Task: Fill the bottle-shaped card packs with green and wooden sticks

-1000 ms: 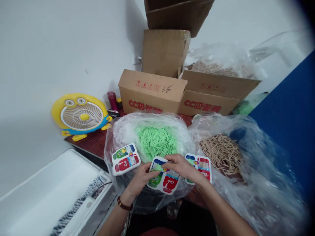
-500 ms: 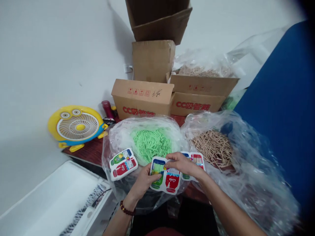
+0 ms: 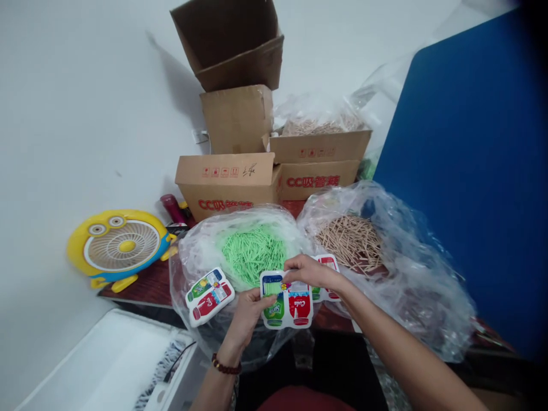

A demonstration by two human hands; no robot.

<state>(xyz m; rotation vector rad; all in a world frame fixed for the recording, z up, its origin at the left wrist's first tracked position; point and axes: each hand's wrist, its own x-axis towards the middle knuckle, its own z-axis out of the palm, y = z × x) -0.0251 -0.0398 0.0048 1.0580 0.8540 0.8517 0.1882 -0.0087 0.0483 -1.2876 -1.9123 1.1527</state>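
Note:
My left hand (image 3: 250, 311) grips the left edge of a white-bordered pack (image 3: 299, 305) printed with a green Sprite bottle and a red Cola bottle, its thumb on the front. Pale green sticks show in the pack's left half. My right hand (image 3: 308, 271) has its fingers bent and pressed together at the pack's upper middle; the tips are partly hidden. A second such pack (image 3: 209, 297) lies to the left on the plastic bag. Another pack (image 3: 329, 262) is partly covered by my right hand and wrist. Green sticks (image 3: 254, 254) heap in an open clear bag just behind my hands.
Brown sticks (image 3: 351, 240) lie in another clear bag (image 3: 411, 274) to the right. Cardboard boxes (image 3: 226, 177) stand behind. On the left are a yellow fan (image 3: 126, 245), a dark red bottle (image 3: 172, 208) and a white bin (image 3: 107, 348). A blue panel (image 3: 462, 154) rises at right.
The camera view has shifted, so the boxes and bags appear further left. The held pack has turned slightly more upright; both hands stay on it.

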